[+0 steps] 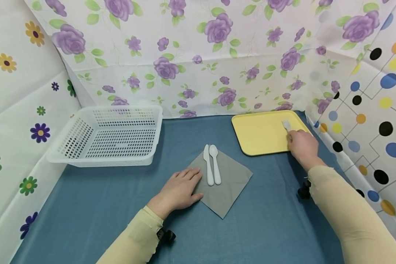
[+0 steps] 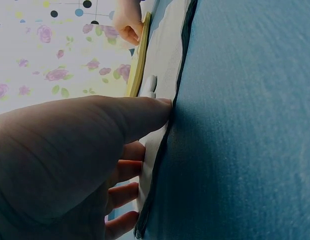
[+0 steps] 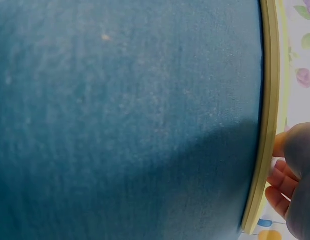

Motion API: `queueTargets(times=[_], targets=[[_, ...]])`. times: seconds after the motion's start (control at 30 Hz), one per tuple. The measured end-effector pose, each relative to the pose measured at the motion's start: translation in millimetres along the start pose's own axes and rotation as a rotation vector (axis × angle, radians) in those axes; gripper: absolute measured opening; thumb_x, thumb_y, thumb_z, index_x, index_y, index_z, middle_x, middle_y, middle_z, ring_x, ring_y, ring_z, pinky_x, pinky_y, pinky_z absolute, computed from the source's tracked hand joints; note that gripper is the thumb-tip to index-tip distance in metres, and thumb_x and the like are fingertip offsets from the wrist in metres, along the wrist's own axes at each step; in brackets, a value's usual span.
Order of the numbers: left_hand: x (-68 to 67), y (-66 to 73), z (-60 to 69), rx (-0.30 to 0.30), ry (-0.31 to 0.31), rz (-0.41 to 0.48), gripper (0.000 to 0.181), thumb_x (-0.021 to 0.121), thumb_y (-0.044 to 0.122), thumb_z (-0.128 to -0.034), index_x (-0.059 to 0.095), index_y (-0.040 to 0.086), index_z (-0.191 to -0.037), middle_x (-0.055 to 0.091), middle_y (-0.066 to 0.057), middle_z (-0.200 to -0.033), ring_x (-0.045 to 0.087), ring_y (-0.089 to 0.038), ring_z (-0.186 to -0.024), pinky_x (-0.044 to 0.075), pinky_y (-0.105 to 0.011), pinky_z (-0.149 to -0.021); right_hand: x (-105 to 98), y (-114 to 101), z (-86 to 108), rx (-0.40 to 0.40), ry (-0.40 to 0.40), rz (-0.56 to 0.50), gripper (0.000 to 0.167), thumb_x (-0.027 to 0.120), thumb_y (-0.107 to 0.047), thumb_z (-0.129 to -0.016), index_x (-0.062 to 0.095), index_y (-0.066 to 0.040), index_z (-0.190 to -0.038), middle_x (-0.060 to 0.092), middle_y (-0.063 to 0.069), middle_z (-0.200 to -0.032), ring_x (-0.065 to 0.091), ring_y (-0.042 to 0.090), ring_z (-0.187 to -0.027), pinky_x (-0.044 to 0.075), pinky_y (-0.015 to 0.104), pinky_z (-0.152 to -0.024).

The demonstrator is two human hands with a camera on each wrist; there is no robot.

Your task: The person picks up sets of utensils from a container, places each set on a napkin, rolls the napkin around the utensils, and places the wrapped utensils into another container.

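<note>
A grey napkin (image 1: 231,183), turned like a diamond, lies on the blue cloth with a white knife (image 1: 208,165) and a white spoon (image 1: 215,165) side by side on it. The left hand (image 1: 178,190) rests flat with spread fingers on the napkin's left edge; in the left wrist view its thumb (image 2: 145,115) touches the edge. At the yellow tray (image 1: 257,134), the right hand (image 1: 303,146) pinches a white fork (image 1: 286,125) by its handle, tines pointing away. The right wrist view shows curled fingers (image 3: 281,182) at the tray rim (image 3: 268,100); the fork is hidden there.
A white perforated basket (image 1: 118,143) stands at the back left. Flowered cloth (image 1: 198,58) hangs behind the table, with a dotted cloth (image 1: 382,110) on the right side.
</note>
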State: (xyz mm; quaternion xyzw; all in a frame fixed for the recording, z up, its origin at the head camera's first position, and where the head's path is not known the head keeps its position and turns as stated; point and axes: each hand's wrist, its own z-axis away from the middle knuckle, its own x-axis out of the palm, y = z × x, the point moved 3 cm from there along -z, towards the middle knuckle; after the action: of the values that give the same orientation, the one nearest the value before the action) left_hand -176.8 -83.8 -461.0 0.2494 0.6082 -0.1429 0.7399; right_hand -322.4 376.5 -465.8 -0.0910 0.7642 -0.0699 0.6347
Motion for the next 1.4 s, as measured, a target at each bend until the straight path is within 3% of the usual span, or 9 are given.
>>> queueTargets(times=[0.1, 0.3, 0.57, 0.83, 1.4], targets=[[0.1, 0.0, 0.3, 0.001, -0.001, 0.004, 0.07, 0.07, 0.045, -0.11, 0.049, 0.01, -0.167, 0.041, -0.011, -0.175, 0.036, -0.034, -0.162, 0.035, -0.057, -0.127, 0.5, -2.0, -1.0, -0.013, 0.008, 0.006, 0.027, 0.062, -0.007, -0.108, 0.075, 0.006, -0.127, 0.069, 0.032, -0.11, 0.066, 0.049, -0.091, 0.054, 0.066, -0.076], [0.4, 0.4, 0.5, 0.002, 0.0, 0.006, 0.071, 0.07, 0.045, -0.11, 0.048, 0.01, -0.167, 0.041, -0.011, -0.175, 0.036, -0.034, -0.162, 0.035, -0.057, -0.127, 1.6, -5.7, -1.6, -0.037, 0.023, 0.016, 0.022, 0.061, -0.007, -0.107, 0.081, 0.001, -0.114, 0.07, 0.027, -0.099, 0.066, 0.044, -0.081, 0.055, 0.06, -0.065], [-0.3, 1.0, 1.3, 0.008, 0.012, 0.015, 0.07, 0.07, 0.044, -0.11, 0.049, 0.009, -0.167, 0.042, -0.011, -0.174, 0.036, -0.035, -0.162, 0.035, -0.057, -0.127, 2.0, -12.7, -3.8, -0.033, 0.001, 0.004, 0.021, 0.064, -0.006, -0.106, 0.08, 0.003, -0.117, 0.071, 0.028, -0.102, 0.067, 0.045, -0.085, 0.055, 0.061, -0.069], [0.0, 1.0, 1.2, 0.003, 0.007, 0.012, 0.07, 0.07, 0.045, -0.1102, 0.049, 0.009, -0.167, 0.042, -0.011, -0.174, 0.036, -0.034, -0.162, 0.035, -0.057, -0.128, 3.2, -18.4, -2.9, -0.074, 0.035, -0.006, 0.023, 0.068, -0.005, -0.106, 0.079, 0.005, -0.123, 0.072, 0.03, -0.111, 0.069, 0.049, -0.094, 0.056, 0.066, -0.079], [-1.2, 1.1, 1.1, 0.003, 0.003, 0.021, 0.07, 0.07, 0.044, -0.1102, 0.048, 0.009, -0.167, 0.041, -0.011, -0.174, 0.035, -0.035, -0.162, 0.033, -0.057, -0.128, -4.5, -39.5, 6.6, -0.126, 0.078, -0.045, 0.022, 0.066, 0.002, -0.103, 0.079, 0.003, -0.121, 0.072, 0.029, -0.11, 0.069, 0.048, -0.089, 0.057, 0.065, -0.074]])
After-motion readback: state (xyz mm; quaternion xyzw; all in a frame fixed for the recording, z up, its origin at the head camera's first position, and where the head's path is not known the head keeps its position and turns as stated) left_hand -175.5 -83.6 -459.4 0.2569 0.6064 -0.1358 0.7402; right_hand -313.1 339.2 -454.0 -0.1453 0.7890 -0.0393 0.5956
